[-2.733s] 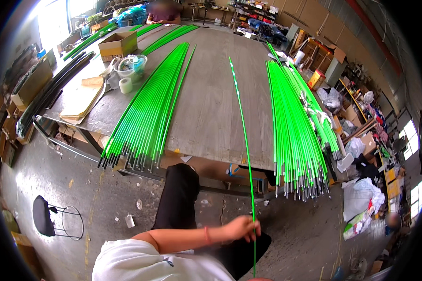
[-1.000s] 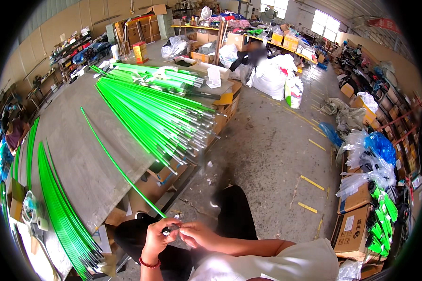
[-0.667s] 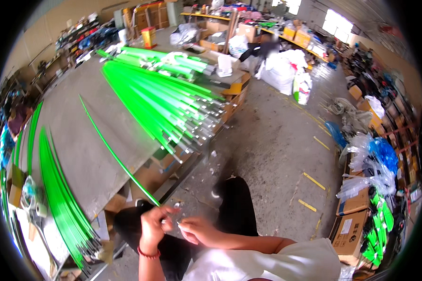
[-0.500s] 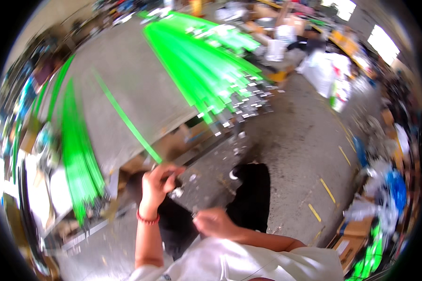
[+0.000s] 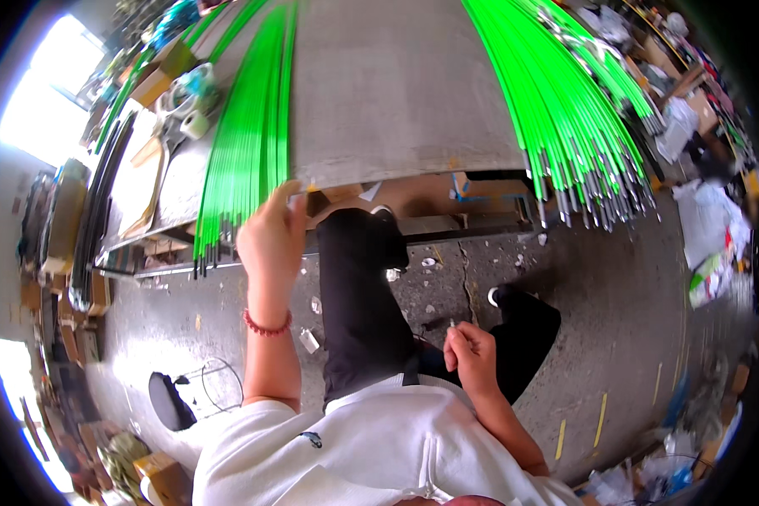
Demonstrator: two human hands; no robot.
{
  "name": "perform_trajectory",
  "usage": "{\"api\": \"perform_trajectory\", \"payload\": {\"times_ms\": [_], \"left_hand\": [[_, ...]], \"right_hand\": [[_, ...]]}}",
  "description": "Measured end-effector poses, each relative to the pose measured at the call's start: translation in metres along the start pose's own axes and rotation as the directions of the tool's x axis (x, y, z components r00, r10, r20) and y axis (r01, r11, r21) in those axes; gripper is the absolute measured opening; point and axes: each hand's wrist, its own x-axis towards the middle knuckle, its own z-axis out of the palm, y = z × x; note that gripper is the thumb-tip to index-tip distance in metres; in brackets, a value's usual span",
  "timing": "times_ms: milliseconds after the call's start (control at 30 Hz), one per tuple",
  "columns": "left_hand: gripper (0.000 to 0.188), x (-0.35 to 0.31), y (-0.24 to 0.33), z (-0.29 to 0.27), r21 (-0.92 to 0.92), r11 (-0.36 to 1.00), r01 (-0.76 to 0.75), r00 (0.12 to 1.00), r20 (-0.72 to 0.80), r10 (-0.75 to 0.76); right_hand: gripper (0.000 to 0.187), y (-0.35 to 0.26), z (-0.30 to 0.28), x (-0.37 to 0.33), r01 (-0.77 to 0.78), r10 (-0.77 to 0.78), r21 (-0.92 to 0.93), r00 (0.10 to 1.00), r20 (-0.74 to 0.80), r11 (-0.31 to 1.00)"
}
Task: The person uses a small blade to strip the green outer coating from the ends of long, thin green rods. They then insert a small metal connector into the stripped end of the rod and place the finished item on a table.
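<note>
My left hand [image 5: 270,240], with a red beaded bracelet at the wrist, is at the table's front edge. Its fingers close around the near end of a single green rod [image 5: 291,93], whose tip the hand hides. That rod lies along the right side of a bundle of thin green rods [image 5: 244,143] with dark ends overhanging the table [image 5: 379,101]. Low in front of my body, my right hand [image 5: 472,354] is closed in a fist. A tiny pale bit pokes out by its thumb, too small to name.
A larger spread of green rods [image 5: 557,126] with grey and black tips overhangs the table at the right. White tape rolls [image 5: 196,125] and cardboard lie at the left. A black stool [image 5: 170,401] stands behind left. Plastic bags [image 5: 708,223] lie at the far right.
The view has swung toward the left-hand bundle. The single green rod, earlier apart on the bare tabletop, now lies against that bundle with my left hand at its end. My right hand stays closed.
</note>
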Motion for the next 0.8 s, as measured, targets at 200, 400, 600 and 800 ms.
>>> {"api": "perform_trajectory", "payload": {"times_ms": [200, 400, 600, 800], "left_hand": [[0.026, -0.015, 0.117, 0.094, -0.688, 0.691, 0.223, 0.843, 0.492, 0.218], [0.033, 0.02, 0.181, 0.193, -0.404, -0.243, 0.882, 0.457, 0.86, 0.229], [0.031, 0.032, 0.202, 0.231, -0.431, -0.136, 0.892, 0.45, 0.875, 0.178], [0.024, -0.002, 0.151, 0.196, -0.579, 0.036, 0.815, 0.558, 0.799, 0.224]], "right_hand": [[0.028, -0.003, -0.007, -0.001, 0.077, -0.078, -0.078, 0.997, -0.003, 0.994], [0.03, 0.0, -0.028, -0.017, 0.145, -0.163, -0.175, 0.982, -0.095, 0.974], [0.028, 0.005, -0.04, -0.021, 0.071, -0.095, -0.132, 0.978, -0.187, 0.989], [0.026, 0.003, -0.047, -0.009, 0.125, -0.175, -0.266, 0.969, -0.173, 0.956]]}}
